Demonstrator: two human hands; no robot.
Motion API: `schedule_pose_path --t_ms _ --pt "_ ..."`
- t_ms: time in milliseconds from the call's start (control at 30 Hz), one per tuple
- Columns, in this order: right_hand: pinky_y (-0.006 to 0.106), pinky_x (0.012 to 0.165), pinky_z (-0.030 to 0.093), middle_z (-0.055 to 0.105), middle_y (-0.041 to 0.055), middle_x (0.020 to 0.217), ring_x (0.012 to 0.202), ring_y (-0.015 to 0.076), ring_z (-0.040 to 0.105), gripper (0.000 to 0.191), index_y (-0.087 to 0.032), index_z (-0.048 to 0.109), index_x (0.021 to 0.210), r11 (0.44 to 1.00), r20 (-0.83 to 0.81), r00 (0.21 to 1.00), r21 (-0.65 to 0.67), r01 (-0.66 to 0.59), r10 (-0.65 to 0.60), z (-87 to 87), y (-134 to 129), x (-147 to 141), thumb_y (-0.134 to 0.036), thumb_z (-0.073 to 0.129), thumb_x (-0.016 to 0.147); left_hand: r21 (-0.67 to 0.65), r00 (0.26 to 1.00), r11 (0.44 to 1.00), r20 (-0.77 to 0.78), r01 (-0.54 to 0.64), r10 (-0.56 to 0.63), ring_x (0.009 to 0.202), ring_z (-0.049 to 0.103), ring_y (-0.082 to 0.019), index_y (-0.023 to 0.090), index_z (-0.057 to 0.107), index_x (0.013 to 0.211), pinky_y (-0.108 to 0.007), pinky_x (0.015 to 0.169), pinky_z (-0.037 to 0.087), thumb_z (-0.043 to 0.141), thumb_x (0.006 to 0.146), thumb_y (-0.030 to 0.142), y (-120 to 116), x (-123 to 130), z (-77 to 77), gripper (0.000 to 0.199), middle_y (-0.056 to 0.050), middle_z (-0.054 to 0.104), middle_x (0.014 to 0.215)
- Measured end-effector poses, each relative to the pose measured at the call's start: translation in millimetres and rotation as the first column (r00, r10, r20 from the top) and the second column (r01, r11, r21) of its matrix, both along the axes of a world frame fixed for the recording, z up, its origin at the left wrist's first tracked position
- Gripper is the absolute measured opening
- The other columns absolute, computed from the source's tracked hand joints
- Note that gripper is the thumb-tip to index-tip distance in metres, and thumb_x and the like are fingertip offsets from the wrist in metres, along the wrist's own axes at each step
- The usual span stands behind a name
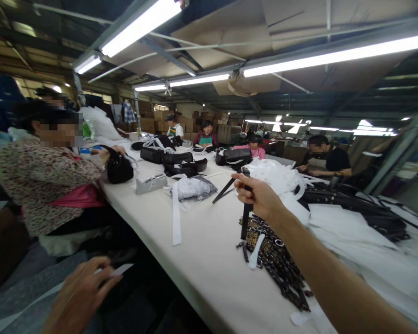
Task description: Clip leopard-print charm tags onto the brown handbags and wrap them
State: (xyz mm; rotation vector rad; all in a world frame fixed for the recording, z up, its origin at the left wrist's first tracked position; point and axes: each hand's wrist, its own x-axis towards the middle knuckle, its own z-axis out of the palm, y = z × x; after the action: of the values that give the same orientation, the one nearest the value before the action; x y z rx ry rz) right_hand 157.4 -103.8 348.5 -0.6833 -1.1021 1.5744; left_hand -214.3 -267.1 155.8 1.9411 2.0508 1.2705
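Note:
My right hand (256,197) is closed on a black strap (245,220) above the table, its lower end hanging beside a pile of dark metal-ringed hardware (278,260). Another thin black length (224,190) sticks out to the left of my fingers. On that pile lies a small white wavy-edged piece (257,252). My left hand (85,292), low at the left over my lap, pinches a white strip (122,269) that trails down to the lower left corner. A separate white strip (176,215) rests on the table between the hands.
The pale table (198,264) bears black bags (177,160), a plastic-wrapped bundle (194,188), a grey holder (151,184), white straps (275,174) and black straps (355,206). A person at the left handles a small black bag (120,168). Several other people sit around the table.

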Motion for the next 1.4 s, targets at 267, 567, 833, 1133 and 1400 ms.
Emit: schedule_pose_path --t_ms 267,567,833,1133,1400 --pt "0.016 0.035 0.027 0.058 -0.0036 0.063 0.039 0.0055 0.035 0.031 -0.025 0.058 0.111 0.988 0.054 0.998 0.147 0.036 -0.044 2.7 -31.2 -8.8 -0.045 0.060 0.088 -0.084 0.550 0.860 0.799 0.503 -0.244 0.054 0.056 -0.013 0.017 0.054 0.076 -0.026 0.057 0.047 0.072 0.070 0.049 46.4 121.4 26.4 0.037 0.003 0.059 0.061" --pt "0.018 0.033 0.013 0.060 -0.0012 0.064 0.033 -0.0006 0.026 0.034 -0.014 0.068 0.094 0.981 0.392 0.911 0.088 -0.172 0.125 -11.5 -70.7 -38.7 -0.039 0.078 0.073 0.001 0.344 0.853 0.915 0.522 -0.211 0.050 0.047 -0.005 0.013 0.055 0.070 -0.015 0.047 0.034 0.080 0.067 0.043 16.3 131.5 29.7 0.039 0.001 0.061 0.061" --pt "0.017 0.033 0.020 0.047 -0.0068 0.053 0.037 0.0013 0.028 0.040 -0.014 0.069 0.092 0.944 0.647 0.701 -0.093 -0.315 0.298 -75.7 -86.7 -60.0 -0.044 0.082 0.067 -0.078 0.417 0.803 0.882 0.591 -0.221 0.052 0.059 -0.011 0.013 0.067 0.074 -0.019 0.048 0.039 0.074 0.073 0.050 4.0 134.2 36.3 0.038 -0.004 0.069 0.065" --pt "0.021 0.032 0.010 0.048 -0.0057 0.055 0.032 0.0001 0.019 0.035 -0.016 0.063 0.080 0.988 0.186 0.981 0.132 -0.083 0.058 -8.7 -76.1 -59.3 -0.051 0.068 0.081 -0.069 0.481 0.778 0.819 0.624 -0.313 0.084 0.065 -0.021 0.015 0.078 0.089 -0.027 0.078 0.045 0.065 0.083 0.049 12.1 118.1 1.6 0.037 -0.007 0.074 0.088" --pt "0.025 0.034 0.012 0.041 -0.0061 0.056 0.036 0.0025 0.012 0.030 -0.023 0.064 0.078 0.964 0.216 0.974 0.238 -0.122 0.069 34.7 -88.9 -71.9 -0.049 0.057 0.090 -0.003 0.377 0.659 0.822 0.752 -0.427 0.098 0.063 -0.026 0.015 0.076 0.103 -0.032 0.089 0.044 0.059 0.085 0.052 9.1 118.9 -12.5 0.044 -0.010 0.072 0.101"
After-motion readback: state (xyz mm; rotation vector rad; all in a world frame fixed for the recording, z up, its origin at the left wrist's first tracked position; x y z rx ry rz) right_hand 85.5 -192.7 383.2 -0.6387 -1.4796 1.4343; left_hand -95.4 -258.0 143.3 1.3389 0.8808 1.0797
